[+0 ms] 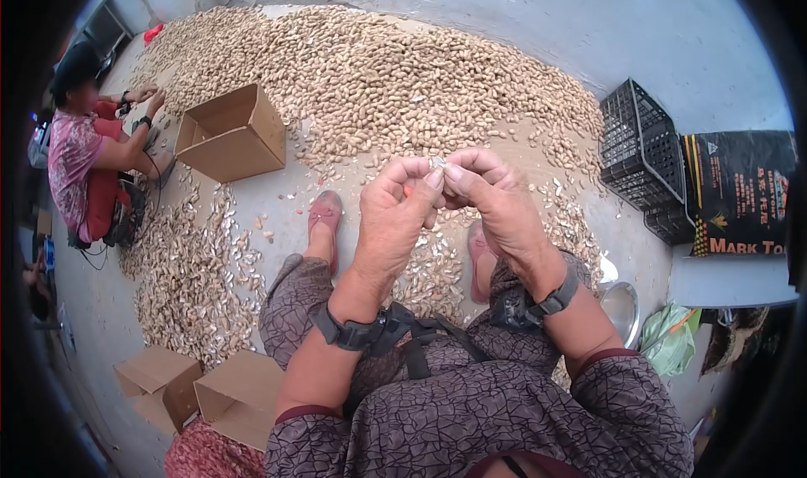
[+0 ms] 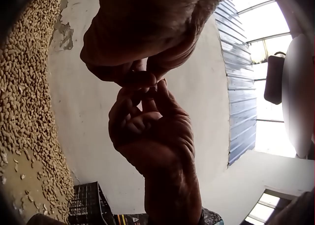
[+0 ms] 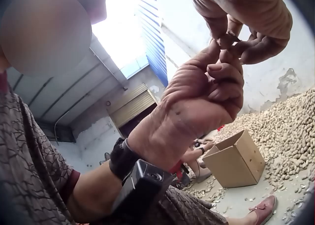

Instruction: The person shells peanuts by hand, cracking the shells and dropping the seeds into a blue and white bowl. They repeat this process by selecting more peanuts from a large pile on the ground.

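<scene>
Both hands meet in front of the body, fingertips together. My left hand [image 1: 391,213] and right hand [image 1: 500,209] pinch a pale peanut shell [image 1: 436,163] between thumbs and forefingers. A reddish peanut kernel [image 1: 408,190] shows in the curl of the left fingers. Seen from the left wrist, the right hand [image 2: 160,131] rises from below to meet the left hand [image 2: 142,33], both dark against the wall. In the right wrist view the left hand [image 3: 189,104] reaches up to the right hand [image 3: 246,23], and fingers mostly hide the shell.
A large heap of unshelled peanuts [image 1: 378,74] lies against the wall. Empty shells [image 1: 189,285] litter the floor. An open cardboard box [image 1: 244,146] stands front left, black crates [image 1: 643,146] and a printed sack [image 1: 744,192] at right. Another person [image 1: 101,150] sits at left.
</scene>
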{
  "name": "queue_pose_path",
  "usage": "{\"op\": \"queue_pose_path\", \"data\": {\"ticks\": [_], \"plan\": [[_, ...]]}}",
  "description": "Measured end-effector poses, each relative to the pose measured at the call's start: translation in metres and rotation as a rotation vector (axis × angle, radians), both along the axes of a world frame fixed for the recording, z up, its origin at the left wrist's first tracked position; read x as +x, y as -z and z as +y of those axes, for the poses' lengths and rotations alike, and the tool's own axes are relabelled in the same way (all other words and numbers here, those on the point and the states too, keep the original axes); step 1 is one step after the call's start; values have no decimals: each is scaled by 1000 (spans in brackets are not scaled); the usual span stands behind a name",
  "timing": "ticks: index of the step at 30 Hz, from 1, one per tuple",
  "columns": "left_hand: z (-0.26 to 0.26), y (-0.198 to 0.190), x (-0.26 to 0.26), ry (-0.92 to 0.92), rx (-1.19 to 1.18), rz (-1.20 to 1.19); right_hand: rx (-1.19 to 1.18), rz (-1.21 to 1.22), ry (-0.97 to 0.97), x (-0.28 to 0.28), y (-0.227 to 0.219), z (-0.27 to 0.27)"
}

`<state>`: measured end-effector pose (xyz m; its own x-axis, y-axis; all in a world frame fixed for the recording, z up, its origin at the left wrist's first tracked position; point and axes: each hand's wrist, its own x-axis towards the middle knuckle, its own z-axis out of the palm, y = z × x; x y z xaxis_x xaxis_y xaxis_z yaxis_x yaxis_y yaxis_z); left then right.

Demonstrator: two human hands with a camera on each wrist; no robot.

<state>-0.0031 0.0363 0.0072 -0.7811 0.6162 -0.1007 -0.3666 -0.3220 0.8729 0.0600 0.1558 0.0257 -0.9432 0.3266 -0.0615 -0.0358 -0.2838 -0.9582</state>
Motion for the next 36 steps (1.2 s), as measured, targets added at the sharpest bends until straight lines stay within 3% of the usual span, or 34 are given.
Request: {"op": "queue_pose_path", "data": {"ticks": [4,7,12,16,27,30,36], "plan": [[1,0,0,35,0,7,22,-42,7,0,-8,-5],[1,3,-1,106,141,-55,-13,23,-66,1,-9,-5],[1,6,0,152,162,-90,298,12,22,2,-10,-4],[5,-1,3,146,277,-217,375,71,44,-1,-3,-3],[1,0,7,193,229,-133,-134,-45,-200,0,-16,-1],[2,0,15,114,117,75,-134,-23,-193,1,-12,3],[1,2,16,142,117,171,-168,-54,-137,0,-19,-3]]}}
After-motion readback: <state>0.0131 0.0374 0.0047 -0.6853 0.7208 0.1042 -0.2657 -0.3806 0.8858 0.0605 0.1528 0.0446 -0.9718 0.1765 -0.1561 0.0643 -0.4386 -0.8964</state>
